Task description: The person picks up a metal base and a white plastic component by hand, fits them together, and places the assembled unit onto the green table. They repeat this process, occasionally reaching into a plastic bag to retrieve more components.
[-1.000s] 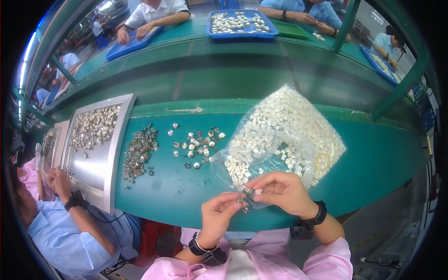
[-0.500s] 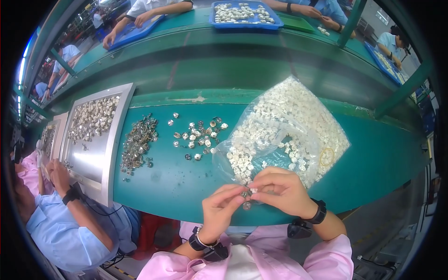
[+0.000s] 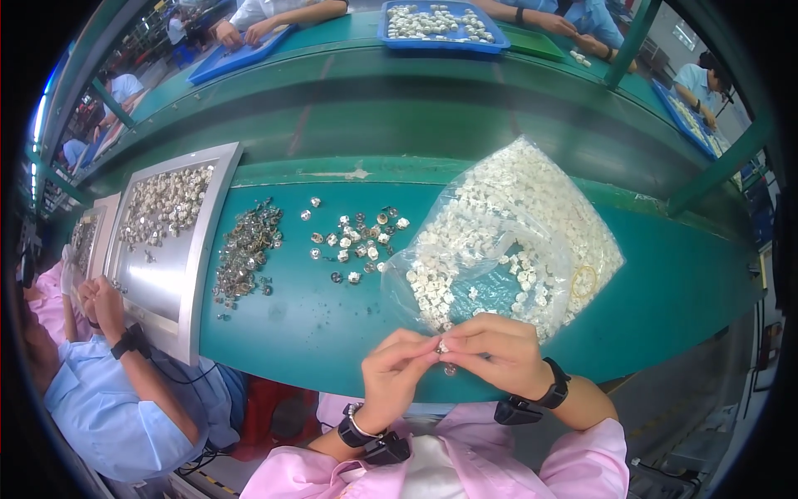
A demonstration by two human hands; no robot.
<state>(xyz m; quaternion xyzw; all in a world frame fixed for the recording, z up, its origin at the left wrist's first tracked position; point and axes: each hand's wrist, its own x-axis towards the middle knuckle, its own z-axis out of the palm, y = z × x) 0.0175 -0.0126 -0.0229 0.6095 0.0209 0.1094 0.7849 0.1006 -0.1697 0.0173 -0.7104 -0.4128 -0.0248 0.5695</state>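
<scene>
My left hand [image 3: 394, 366] and my right hand [image 3: 499, 356] meet fingertip to fingertip at the near edge of the green table. Both are closed in a pinch. Between them shows a small white plastic part [image 3: 444, 347], pressed against a small metal part mostly hidden by the fingers. Another small metal piece [image 3: 450, 368] shows just below my fingertips; whether it is held or lies on the table, I cannot tell. Right beyond my hands lies an open clear plastic bag [image 3: 544, 200] full of white plastic parts.
Left of the bag are scattered white-and-metal pieces [image 3: 357, 241] and a heap of metal parts [image 3: 249, 245]. Further left stands a metal-framed tray [image 3: 158, 279], with a co-worker in blue [image 3: 125, 407] beside it. Across the belt, people work around blue trays [image 3: 445, 41].
My fingertips have come together, bringing the white part against the metal one. My right hand has shifted slightly down and left. Across the belt, a co-worker's hands have drawn together.
</scene>
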